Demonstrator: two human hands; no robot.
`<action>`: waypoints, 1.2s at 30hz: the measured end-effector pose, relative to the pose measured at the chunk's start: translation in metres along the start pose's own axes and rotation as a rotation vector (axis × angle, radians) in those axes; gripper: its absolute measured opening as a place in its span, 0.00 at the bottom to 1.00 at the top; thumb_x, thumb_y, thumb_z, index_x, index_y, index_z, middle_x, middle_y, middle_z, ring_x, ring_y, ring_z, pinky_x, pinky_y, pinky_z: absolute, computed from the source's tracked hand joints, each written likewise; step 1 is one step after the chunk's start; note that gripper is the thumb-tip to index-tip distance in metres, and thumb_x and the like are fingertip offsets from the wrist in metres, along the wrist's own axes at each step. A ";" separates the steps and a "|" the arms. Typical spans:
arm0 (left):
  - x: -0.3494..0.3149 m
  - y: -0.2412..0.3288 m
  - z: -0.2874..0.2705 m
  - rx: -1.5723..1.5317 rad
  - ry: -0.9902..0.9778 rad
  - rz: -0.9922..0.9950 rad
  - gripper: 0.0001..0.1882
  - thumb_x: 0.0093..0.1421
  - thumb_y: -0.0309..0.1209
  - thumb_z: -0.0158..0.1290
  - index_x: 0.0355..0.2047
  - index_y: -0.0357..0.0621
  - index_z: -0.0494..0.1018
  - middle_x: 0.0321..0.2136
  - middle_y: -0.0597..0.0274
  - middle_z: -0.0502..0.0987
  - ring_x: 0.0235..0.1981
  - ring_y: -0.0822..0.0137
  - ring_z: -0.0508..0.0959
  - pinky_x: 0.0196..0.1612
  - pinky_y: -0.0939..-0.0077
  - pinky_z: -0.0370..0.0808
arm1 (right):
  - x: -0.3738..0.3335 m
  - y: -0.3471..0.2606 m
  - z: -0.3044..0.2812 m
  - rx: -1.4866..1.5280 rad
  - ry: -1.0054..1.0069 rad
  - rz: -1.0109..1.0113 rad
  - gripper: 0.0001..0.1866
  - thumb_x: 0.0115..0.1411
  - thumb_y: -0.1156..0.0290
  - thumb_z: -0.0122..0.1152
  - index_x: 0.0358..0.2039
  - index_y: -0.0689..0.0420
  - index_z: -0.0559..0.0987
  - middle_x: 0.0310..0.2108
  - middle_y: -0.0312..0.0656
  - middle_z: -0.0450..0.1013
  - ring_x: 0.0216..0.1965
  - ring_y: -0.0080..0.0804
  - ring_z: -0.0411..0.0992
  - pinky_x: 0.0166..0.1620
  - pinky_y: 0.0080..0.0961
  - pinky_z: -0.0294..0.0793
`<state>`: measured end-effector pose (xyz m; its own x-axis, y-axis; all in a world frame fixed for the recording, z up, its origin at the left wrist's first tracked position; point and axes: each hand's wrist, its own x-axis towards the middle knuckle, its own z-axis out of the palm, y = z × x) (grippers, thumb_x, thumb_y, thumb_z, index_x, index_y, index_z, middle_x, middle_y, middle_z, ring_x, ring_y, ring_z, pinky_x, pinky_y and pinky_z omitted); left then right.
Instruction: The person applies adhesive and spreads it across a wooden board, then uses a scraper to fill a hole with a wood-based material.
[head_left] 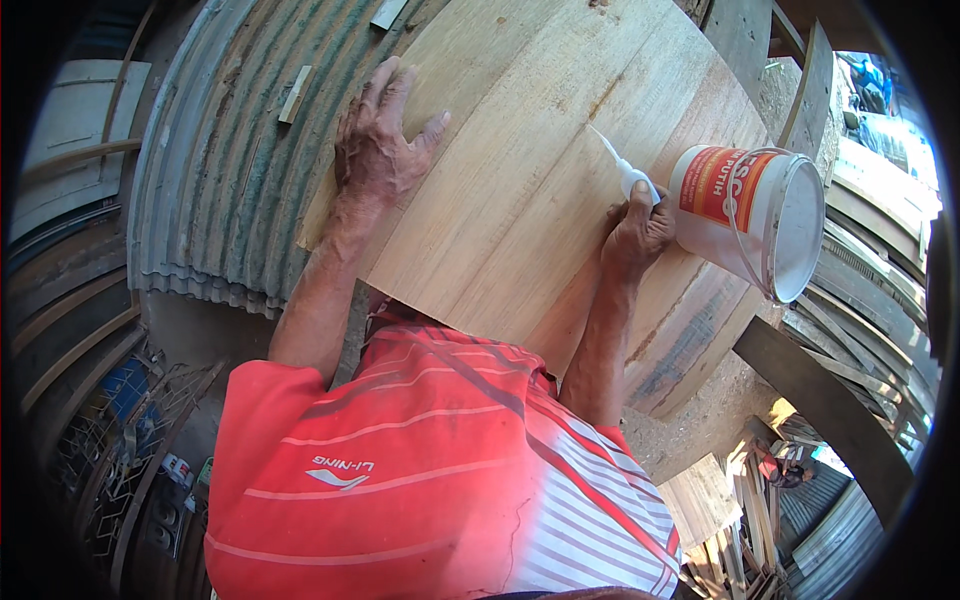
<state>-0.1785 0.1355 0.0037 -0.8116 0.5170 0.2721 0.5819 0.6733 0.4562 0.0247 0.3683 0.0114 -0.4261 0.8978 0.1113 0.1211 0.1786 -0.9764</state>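
Observation:
A wide panel of joined wooden boards (520, 215) lies before me. My left hand (382, 150) rests on its left edge, fingers stretched out and thumb apart, holding nothing. My right hand (640, 238) is closed round a small white squeeze bottle (634, 180) with a long thin nozzle. The nozzle points up and left, its tip close over a seam between two boards; whether it touches the wood I cannot tell. Just right of that hand, a white plastic bucket (748, 218) with a red and yellow label lies tipped on its side on the panel.
Corrugated sheeting (215, 190) spreads along the left, with a small wood offcut (295, 94) on it. A curved dark board (825, 405) stands out at the lower right. Scrap wood (745, 510) is piled below, near another person (785, 468).

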 end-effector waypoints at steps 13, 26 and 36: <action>-0.001 -0.001 0.001 0.003 0.007 0.003 0.34 0.64 0.46 0.65 0.64 0.38 0.72 0.68 0.51 0.69 0.64 0.47 0.75 0.63 0.55 0.77 | -0.001 0.000 -0.001 0.007 -0.011 0.013 0.10 0.73 0.68 0.59 0.36 0.62 0.79 0.19 0.34 0.72 0.18 0.17 0.68 0.22 0.19 0.65; -0.002 -0.001 0.002 0.008 -0.005 0.001 0.34 0.64 0.47 0.64 0.64 0.39 0.72 0.68 0.53 0.69 0.64 0.48 0.75 0.62 0.55 0.77 | -0.002 -0.001 -0.001 0.010 -0.004 0.004 0.11 0.73 0.67 0.60 0.36 0.63 0.79 0.20 0.33 0.72 0.18 0.17 0.69 0.23 0.18 0.68; -0.001 -0.002 0.001 -0.004 0.003 0.005 0.34 0.63 0.46 0.65 0.63 0.37 0.73 0.68 0.52 0.69 0.65 0.48 0.74 0.63 0.56 0.76 | -0.008 -0.003 -0.004 -0.028 -0.026 0.004 0.10 0.72 0.69 0.59 0.37 0.63 0.79 0.20 0.34 0.73 0.18 0.17 0.68 0.22 0.19 0.66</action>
<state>-0.1785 0.1341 0.0011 -0.8088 0.5189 0.2768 0.5857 0.6684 0.4585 0.0314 0.3627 0.0141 -0.4484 0.8880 0.1020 0.1480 0.1863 -0.9713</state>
